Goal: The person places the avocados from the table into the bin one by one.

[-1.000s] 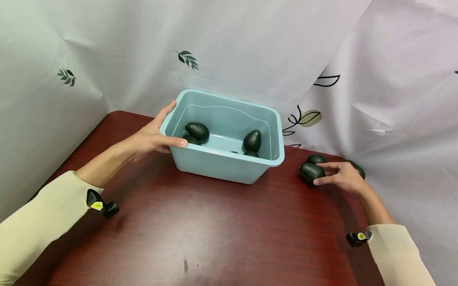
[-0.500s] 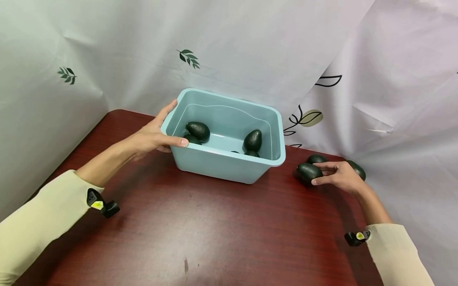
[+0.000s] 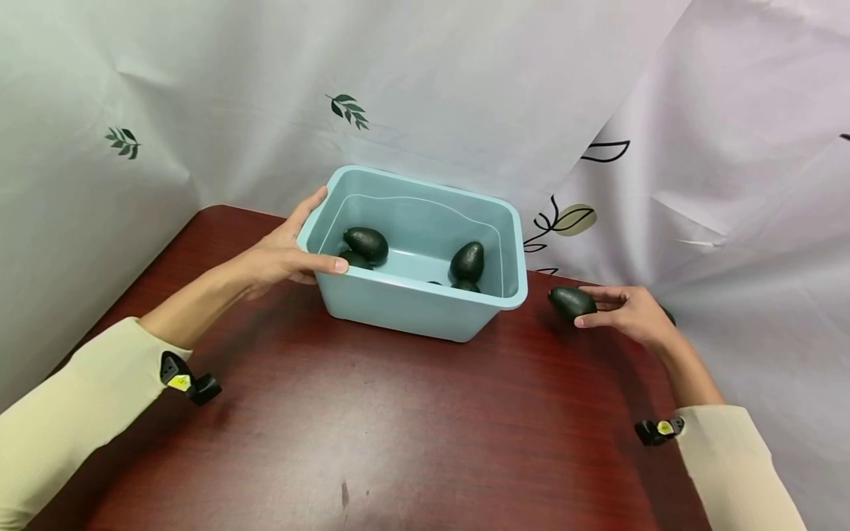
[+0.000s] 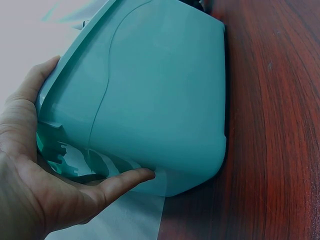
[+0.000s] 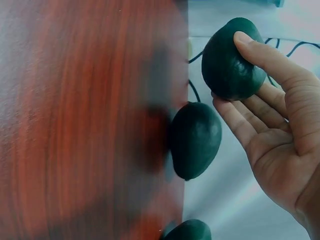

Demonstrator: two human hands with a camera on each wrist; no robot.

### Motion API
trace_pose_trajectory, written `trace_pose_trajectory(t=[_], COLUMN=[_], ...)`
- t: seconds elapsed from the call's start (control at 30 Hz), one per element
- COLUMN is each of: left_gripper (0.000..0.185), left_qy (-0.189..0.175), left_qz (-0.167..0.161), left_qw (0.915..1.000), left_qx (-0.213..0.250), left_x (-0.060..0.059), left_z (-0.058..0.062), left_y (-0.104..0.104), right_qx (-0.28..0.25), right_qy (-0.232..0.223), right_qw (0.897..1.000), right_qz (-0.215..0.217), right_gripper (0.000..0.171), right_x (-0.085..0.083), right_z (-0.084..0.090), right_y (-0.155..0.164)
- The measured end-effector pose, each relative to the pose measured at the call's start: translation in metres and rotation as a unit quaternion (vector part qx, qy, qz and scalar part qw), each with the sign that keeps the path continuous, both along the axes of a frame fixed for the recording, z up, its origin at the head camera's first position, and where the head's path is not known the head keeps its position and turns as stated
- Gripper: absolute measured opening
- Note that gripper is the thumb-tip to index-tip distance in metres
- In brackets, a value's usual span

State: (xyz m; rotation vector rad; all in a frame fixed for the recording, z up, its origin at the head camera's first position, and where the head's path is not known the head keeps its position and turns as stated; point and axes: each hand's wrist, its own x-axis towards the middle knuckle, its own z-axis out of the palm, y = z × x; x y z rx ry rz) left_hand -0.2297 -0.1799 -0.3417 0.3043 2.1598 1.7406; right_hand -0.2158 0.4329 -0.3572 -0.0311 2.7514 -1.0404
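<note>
A light blue plastic bin (image 3: 412,306) stands on the dark red table (image 3: 372,428) with several dark green avocados (image 3: 367,243) inside. My left hand (image 3: 299,249) grips its near-left corner, thumb on the front wall and fingers along the side rim. The left wrist view shows the bin (image 4: 160,90) clasped by that left hand (image 4: 55,185). My right hand (image 3: 614,310) pinches one avocado (image 3: 567,301) just right of the bin, lifted off the table. In the right wrist view the held avocado (image 5: 230,60) sits between thumb and fingers of the right hand (image 5: 280,130).
Two more avocados lie on the table by the right hand, one (image 5: 196,140) close beside it and another (image 5: 190,231) nearer the wrist. White printed cloth (image 3: 465,88) hangs right behind the bin and along the table's right edge.
My right hand has lifted one avocado from the group on the table and carried it left, nearer the bin. The left hand and the bin have stayed put.
</note>
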Motion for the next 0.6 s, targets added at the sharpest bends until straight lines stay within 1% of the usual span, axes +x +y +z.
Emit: trace_pose_trajectory(t=[0.23,0.6], left_gripper=[0.124,0.124], left_qy=[0.001,0.002], left_qz=[0.0,0.0], left_qw=[1.0,1.0], left_qx=[-0.002,-0.005], left_x=[0.0,0.0], left_z=[0.0,0.0], left_y=[0.0,0.0], right_qx=[-0.022,-0.021], right_qy=[0.016,0.04], right_qw=[1.0,0.999], right_qz=[-0.001,-0.016], right_gripper=[0.074,0.075], right_x=[-0.007,-0.015], right_z=[0.01,0.02], right_y=[-0.006,-0.007])
